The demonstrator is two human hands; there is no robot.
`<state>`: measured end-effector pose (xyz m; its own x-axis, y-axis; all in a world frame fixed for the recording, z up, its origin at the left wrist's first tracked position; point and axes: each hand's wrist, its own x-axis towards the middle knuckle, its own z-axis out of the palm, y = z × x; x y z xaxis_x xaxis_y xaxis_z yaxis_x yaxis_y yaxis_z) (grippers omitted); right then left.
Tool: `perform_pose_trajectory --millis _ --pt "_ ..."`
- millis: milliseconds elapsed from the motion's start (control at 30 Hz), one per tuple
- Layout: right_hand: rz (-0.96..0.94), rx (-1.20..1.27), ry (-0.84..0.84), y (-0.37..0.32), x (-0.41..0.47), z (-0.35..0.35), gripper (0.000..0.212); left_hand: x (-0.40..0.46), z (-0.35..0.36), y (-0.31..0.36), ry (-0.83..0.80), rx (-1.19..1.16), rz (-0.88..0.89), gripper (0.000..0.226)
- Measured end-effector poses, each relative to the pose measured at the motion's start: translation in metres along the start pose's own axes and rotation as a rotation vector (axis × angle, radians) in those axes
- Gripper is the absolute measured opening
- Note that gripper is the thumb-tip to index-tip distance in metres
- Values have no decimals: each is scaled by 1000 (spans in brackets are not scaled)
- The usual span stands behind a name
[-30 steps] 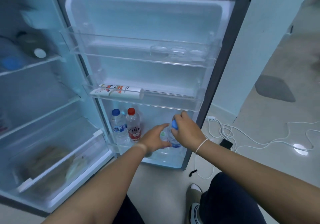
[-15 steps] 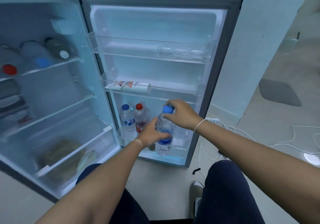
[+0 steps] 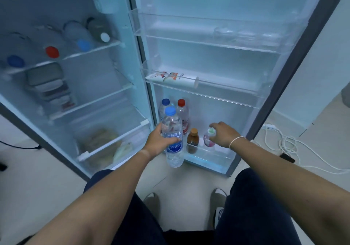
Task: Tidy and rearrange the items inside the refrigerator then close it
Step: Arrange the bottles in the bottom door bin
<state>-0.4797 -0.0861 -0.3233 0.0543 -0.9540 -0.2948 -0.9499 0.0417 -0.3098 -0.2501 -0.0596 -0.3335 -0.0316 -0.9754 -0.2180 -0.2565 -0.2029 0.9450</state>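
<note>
Left hand: I am seeing my left hand (image 3: 158, 140) wrapping its fingers around the middle of the water bottle (image 3: 173, 138), carrying it upright just in front of the bottom door bin, clear of the rack.
Right hand: my right hand (image 3: 224, 134) is reaching over the small pink bottle (image 3: 209, 139), fingers curling down at its pale green cap; I cannot tell whether it is gripping it or only touching.
Between the hands: a small brown bottle (image 3: 193, 140) is standing in the bottom door bin (image 3: 217, 153), just beside the pink one.
Just beyond the left hand: two more bottles are standing at the bin's hinge side, the blue-capped bottle (image 3: 165, 104) partly hidden behind the one I am holding, the red-capped bottle (image 3: 182, 116) next to it.
Above the hands: a white tube (image 3: 173, 79) is lying on its side in the middle door rack; the top rack looks empty apart from a clear moulded tray.
Far left of the hands: the main compartment is showing bottles lying on the top shelf (image 3: 91, 50), stacked boxes below, and bagged produce in the crisper drawer (image 3: 111, 140).
Step in hand: I judge I am sorting the door bottles, one lifted out, a second being picked.
Next move: it is calling for a firm pinch on the pink bottle's cap, then a straight lift over the bin's rail without knocking the brown neighbour, and a place chosen for the water bottle.
</note>
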Motion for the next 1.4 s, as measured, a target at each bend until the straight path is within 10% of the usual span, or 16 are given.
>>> perform_pose_trajectory --millis 1400 --pt "131 -35 148 50 52 4 31 47 23 -2 33 65 -58 62"
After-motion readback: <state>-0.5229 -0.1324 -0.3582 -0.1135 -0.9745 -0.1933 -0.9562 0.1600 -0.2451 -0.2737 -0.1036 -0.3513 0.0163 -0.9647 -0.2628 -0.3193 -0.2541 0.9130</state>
